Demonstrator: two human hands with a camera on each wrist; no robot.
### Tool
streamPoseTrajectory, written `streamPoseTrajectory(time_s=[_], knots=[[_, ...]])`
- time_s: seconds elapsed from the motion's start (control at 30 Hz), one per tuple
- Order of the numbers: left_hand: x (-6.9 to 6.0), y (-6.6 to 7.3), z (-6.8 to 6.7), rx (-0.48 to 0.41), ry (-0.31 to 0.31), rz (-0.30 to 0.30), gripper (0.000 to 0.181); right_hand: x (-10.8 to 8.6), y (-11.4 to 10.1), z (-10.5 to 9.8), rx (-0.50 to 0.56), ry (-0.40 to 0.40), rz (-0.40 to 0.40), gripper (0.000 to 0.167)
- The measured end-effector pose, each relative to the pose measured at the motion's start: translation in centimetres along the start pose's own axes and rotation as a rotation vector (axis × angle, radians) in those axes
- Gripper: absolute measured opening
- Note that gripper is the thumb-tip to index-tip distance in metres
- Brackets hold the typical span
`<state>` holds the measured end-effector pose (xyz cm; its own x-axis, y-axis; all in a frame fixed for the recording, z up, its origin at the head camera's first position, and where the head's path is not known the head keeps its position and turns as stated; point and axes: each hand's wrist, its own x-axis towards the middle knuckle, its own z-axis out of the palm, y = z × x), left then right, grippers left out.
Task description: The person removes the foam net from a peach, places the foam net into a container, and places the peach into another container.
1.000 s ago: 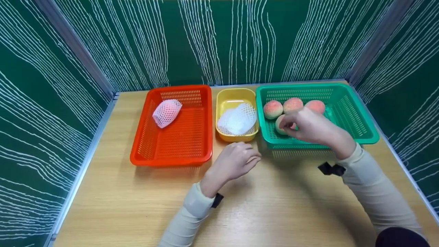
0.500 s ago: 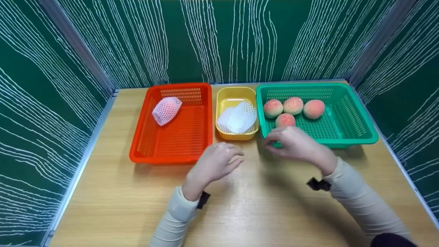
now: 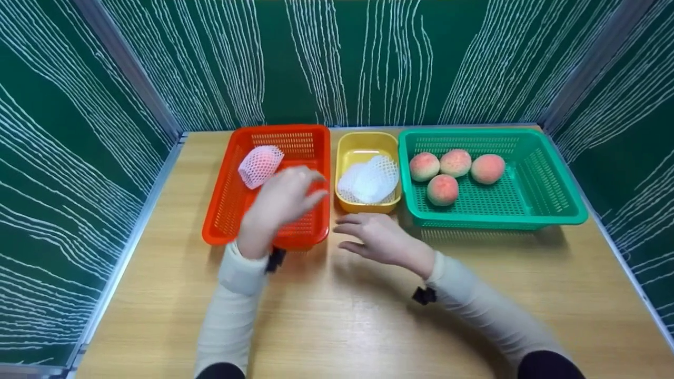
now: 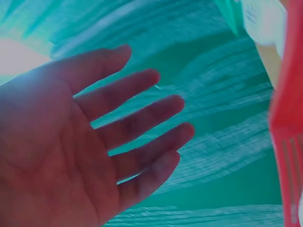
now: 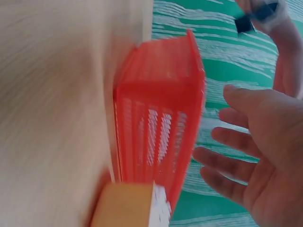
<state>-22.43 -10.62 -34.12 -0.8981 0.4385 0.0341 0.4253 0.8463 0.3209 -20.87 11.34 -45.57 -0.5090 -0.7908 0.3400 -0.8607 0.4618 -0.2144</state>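
My left hand (image 3: 284,197) hovers over the red basket (image 3: 218,210), its fingers spread and holding nothing, as the left wrist view shows. Just beyond it in that basket lies a peach in a pink foam net (image 3: 260,166). My right hand (image 3: 382,237) is above the table in front of the yellow basket (image 3: 368,208), fingers apart and nothing in them. White foam nets (image 3: 368,180) lie piled in the yellow basket. In the green basket (image 3: 532,217) sit several bare peaches, the nearest peach (image 3: 442,190) in front of the others.
The three baskets stand in a row along the back of the wooden table (image 3: 337,316). Green panels with white wavy lines (image 3: 295,63) rise behind and on both sides. Metal posts (image 3: 126,68) stand at the corners.
My right hand has drawn back from the green basket and swung left, leaving a peach at the front of it. My left hand has moved left and forward over the red basket.
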Motion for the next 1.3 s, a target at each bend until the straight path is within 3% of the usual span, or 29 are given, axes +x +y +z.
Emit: streamPoseTrajectory(time_s=[0.2,0.33,0.43,0.57,0.7,0.93,1.3], knots=[[3.8,-3.4,-1.5,-0.036,-0.025,-0.134,0.047,2.0,-0.6,1.4,-0.073,0.018,-0.077,0.032],[6.5,-6.4,-2.1,-0.074,-0.081,-0.203,0.047,2.7,-0.8,2.4,-0.124,0.064,-0.11,0.03],[8.4,-8.9,-2.0,-0.082,-0.115,-0.227,0.043,3.0,-0.8,3.0,-0.152,0.098,-0.111,0.026],[10.2,-12.1,-0.9,-0.089,-0.102,-0.256,0.04,3.0,-1.0,3.5,-0.154,0.121,-0.104,0.024],[11.1,-14.1,0.6,-0.095,-0.076,-0.293,0.05,2.8,-1.1,3.7,-0.126,0.125,-0.11,0.023],[11.3,-15.7,2.3,-0.058,-0.017,-0.389,0.071,2.8,-1.2,3.8,-0.084,0.122,-0.116,0.023],[11.2,-18.8,4.9,0.023,-0.047,-0.525,0.101,2.9,-1.7,3.6,-0.038,0.091,-0.126,0.024]])
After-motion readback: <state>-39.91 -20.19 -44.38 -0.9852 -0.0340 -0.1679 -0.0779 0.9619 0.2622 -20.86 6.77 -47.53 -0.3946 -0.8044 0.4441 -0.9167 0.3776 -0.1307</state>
